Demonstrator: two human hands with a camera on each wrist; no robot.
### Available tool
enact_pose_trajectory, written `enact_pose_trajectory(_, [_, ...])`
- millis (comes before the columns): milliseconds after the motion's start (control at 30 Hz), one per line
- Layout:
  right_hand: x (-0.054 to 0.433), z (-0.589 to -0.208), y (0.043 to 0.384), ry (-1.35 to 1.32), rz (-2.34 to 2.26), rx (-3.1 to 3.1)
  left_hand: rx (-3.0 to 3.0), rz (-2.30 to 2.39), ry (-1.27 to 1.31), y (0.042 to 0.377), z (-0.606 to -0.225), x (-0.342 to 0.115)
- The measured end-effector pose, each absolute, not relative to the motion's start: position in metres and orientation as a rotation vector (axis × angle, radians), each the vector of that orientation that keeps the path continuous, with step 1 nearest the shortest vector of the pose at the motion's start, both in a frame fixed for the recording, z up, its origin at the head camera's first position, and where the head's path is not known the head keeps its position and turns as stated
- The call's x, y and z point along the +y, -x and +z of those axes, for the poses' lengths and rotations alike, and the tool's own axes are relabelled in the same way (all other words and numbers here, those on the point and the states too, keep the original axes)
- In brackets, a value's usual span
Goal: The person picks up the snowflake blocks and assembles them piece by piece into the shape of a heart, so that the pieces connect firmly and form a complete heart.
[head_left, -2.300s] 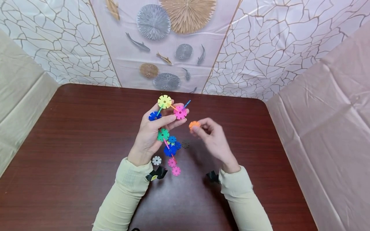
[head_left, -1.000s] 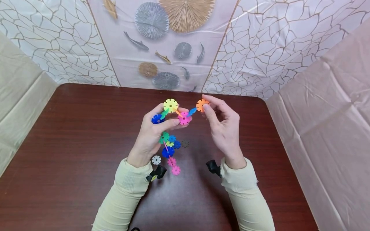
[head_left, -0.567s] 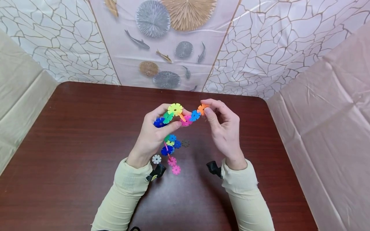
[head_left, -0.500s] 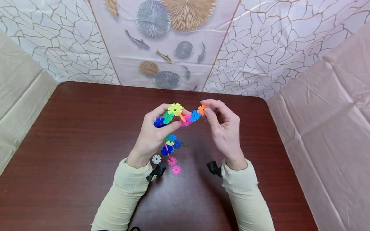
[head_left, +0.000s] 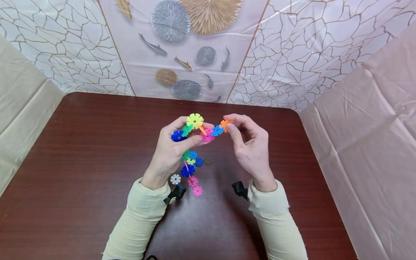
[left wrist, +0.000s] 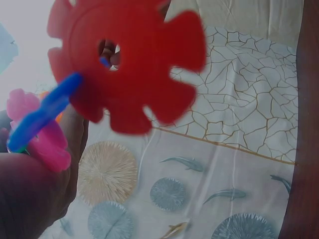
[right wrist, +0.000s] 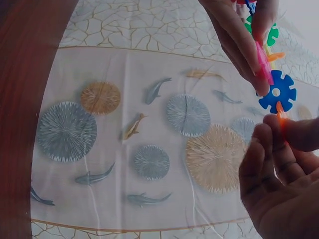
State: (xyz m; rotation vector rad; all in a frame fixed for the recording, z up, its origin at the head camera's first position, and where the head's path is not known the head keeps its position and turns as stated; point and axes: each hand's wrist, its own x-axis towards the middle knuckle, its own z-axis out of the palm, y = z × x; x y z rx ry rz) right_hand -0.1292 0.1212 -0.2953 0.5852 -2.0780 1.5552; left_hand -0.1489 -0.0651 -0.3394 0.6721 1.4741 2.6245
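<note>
A chain of slotted plastic discs is held up over the table. My left hand (head_left: 165,155) pinches it at a pink disc (head_left: 208,136), close to a yellow disc (head_left: 194,121). Beyond the pink one comes a light-blue disc (head_left: 217,130), with an orange disc (head_left: 224,125) at the chain's end. Thumb and fingers of my right hand (head_left: 252,148) pinch that orange disc; in the right wrist view its edge meets a slot of the blue disc (right wrist: 285,82). The chain's other end hangs below my left palm. A red disc (left wrist: 134,84) looms large in the left wrist view.
Loose discs lie on the brown table (head_left: 97,162) below my hands, among them a white disc (head_left: 176,179), a pink disc (head_left: 197,191) and a dark disc (head_left: 208,161). Patterned cloth walls (head_left: 208,83) stand around the table's back and sides.
My right hand has brought the orange disc up to the light-blue disc at the chain's end, and the two now meet. The chain has turned, and both hands have shifted slightly left since half a second ago.
</note>
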Motion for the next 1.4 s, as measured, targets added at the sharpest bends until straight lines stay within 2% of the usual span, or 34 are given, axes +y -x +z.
enact_pose_trajectory(333, [0.121,-0.298,0.131,-0.594,1.557,-2.090,1.395,2.620,-0.611,0.150,-0.339,-0.068])
enact_pose_trajectory(800, [0.135,-0.322,0.149,-0.626,1.851,-1.982,1.159,2.649,-0.464,0.151,-0.338,-0.068])
enact_pose_trajectory(967, [0.138,-0.337,0.162,-0.496,1.836,-2.122,1.063,2.690,-0.472,0.155,-0.339,-0.070])
enact_pose_trajectory(1067, [0.143,-0.361,0.176,-0.396,1.655,-2.524,0.984,2.711,-0.490,0.157,-0.340,-0.071])
enact_pose_trajectory(1200, [0.147,-0.400,0.188,-0.406,1.174,-3.107,0.886,2.701,-0.531,0.158,-0.340,-0.073])
enact_pose_trajectory(1400, [0.137,-0.433,0.192,-0.384,0.715,-3.401,0.680,2.670,-0.605,0.158,-0.338,-0.075])
